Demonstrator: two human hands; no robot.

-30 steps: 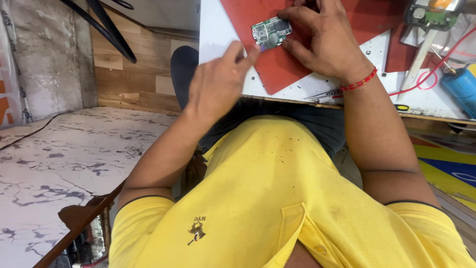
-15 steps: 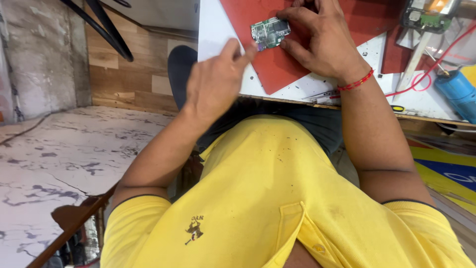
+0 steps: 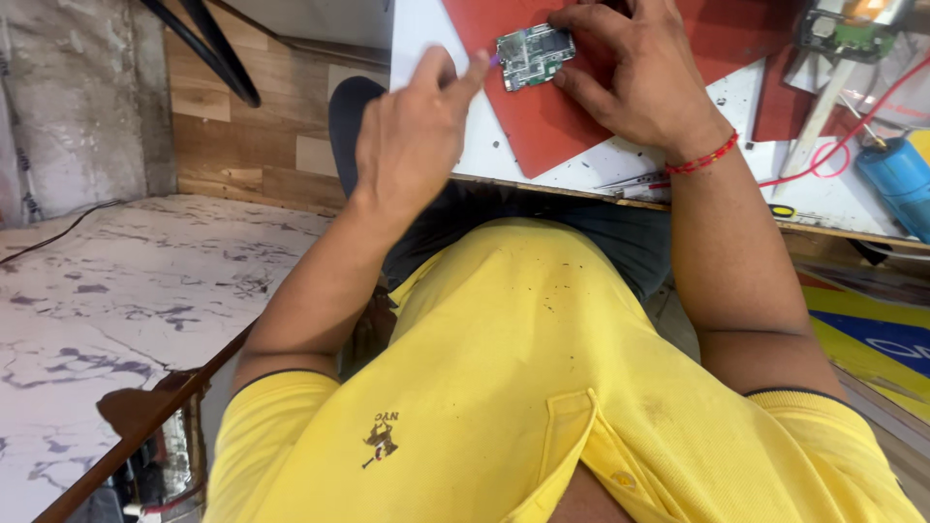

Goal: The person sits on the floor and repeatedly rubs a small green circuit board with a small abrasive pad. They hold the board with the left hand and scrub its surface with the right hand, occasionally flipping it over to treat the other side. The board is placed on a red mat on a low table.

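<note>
My right hand [image 3: 635, 82] pinches the board [image 3: 534, 55] at its 3 o'clock edge; my left hand [image 3: 412, 136] pinches something small at its 9 o'clock. It looks light, stiff, fragile: edges only.

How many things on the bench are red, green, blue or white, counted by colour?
Red: 3, the red mat, a thread bracelet, a wire
Green: 2, the circuit board, a second board
Blue: 1, a cylinder
White: 1, the benchtop
Total: 7
</note>
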